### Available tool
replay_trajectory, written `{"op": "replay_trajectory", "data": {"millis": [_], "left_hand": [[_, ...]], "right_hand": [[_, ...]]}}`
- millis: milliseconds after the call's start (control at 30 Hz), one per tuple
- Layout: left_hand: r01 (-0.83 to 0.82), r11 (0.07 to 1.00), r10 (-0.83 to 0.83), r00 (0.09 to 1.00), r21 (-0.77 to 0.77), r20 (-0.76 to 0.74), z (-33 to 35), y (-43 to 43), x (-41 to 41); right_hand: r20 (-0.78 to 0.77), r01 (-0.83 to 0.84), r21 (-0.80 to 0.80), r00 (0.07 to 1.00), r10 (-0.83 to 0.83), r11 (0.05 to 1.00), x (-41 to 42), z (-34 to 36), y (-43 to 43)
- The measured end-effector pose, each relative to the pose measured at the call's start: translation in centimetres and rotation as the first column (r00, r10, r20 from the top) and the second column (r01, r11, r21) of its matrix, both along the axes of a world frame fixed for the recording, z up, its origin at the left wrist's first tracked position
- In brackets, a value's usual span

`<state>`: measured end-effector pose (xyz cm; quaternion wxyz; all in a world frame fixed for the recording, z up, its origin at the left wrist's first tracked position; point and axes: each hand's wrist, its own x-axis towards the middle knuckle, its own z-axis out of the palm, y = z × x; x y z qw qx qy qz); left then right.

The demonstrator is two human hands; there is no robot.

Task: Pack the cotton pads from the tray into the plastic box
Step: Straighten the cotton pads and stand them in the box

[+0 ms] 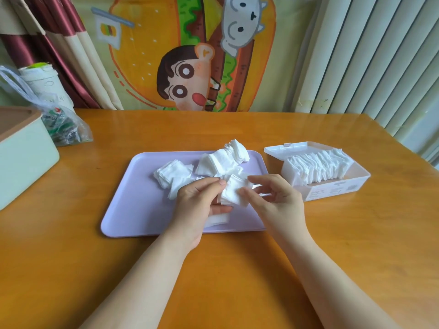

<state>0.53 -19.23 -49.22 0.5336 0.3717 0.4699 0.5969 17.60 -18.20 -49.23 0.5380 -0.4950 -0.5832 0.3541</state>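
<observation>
Half done, I'd guess
Plastic box (332,189) was part-filled; left grip (199,201) and right grip (273,198) pinched cotton pads (234,193), with more on the tray (133,205).

I count one lilac tray (123,210) mid-frame and one clear plastic box (332,194) to its right. The cotton pads (223,160) are too many and too closely stacked to number singly. They make two loose heaps on the tray, one small stack (234,193) held between the left hand (197,205) and right hand (278,200), and one row (318,167) in the box. At the left edge are one pale green box (23,157) and one plastic bag (64,124).
</observation>
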Motion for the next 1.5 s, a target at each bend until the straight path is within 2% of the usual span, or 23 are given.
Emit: {"op": "replay_trajectory", "data": {"millis": [133, 267, 433, 567, 667, 800, 933, 1033, 1133, 1400, 1500], "left_hand": [[0.038, 0.999, -0.038, 0.999, 0.021, 0.005, 0.2, -0.3, 0.0], [0.037, 0.999, -0.037, 0.999, 0.026, -0.006, 0.2, -0.3, 0.2], [0.051, 0.998, -0.05, 0.997, 0.027, -0.062, -0.1, 0.0, 0.0], [0.041, 0.999, -0.041, 0.999, 0.003, -0.01, 0.3, -0.2, 0.0], [0.003, 1.0, -0.002, 1.0, -0.012, 0.017, 0.2, 0.0, 0.0], [-0.032, 0.999, 0.032, 0.999, -0.014, -0.021, -0.1, 0.1, 0.2], [0.034, 0.999, -0.034, 0.998, 0.006, -0.054, 0.0, -0.1, 0.2], [0.096, 0.995, -0.093, 0.992, 0.028, -0.088, -0.2, -0.2, 0.1], [0.115, 0.992, -0.109, 0.987, 0.048, -0.121, -0.4, -0.2, -0.1], [0.155, 0.985, -0.147, 0.983, 0.069, -0.111, -0.5, -0.2, -0.3], [0.167, 0.983, -0.159, 0.982, 0.073, -0.104, -0.4, -0.3, -0.3]], "right_hand": [[-0.103, -0.052, -0.153, 0.994, 0.037, 0.987, 0.1, 0.7, -0.4], [-0.212, -0.049, -0.215, 0.977, 0.002, 0.975, 0.1, 0.8, -0.3], [-0.225, -0.01, -0.184, 0.974, -0.032, 0.983, 0.3, 0.9, -0.4], [-0.196, -0.034, -0.135, 0.981, 0.007, 0.99, 0.4, 0.7, -0.4], [-0.284, -0.118, -0.107, 0.955, 0.083, 0.987, 1.1, 1.2, -0.2], [-0.39, -0.226, -0.097, 0.905, 0.172, 0.969, 1.9, 1.6, 0.2], [-0.346, -0.315, -0.115, 0.902, 0.259, 0.942, 1.7, 1.9, -0.1], [-0.285, -0.258, -0.136, 0.935, 0.212, 0.957, 1.4, 1.7, -0.2], [-0.289, -0.208, -0.151, 0.944, 0.158, 0.967, 1.5, 1.5, 0.0], [-0.338, -0.214, -0.189, 0.93, 0.142, 0.958, 1.2, 0.9, 0.2], [-0.304, -0.192, -0.179, 0.943, 0.131, 0.965, 1.3, 0.6, 0.3]]}}
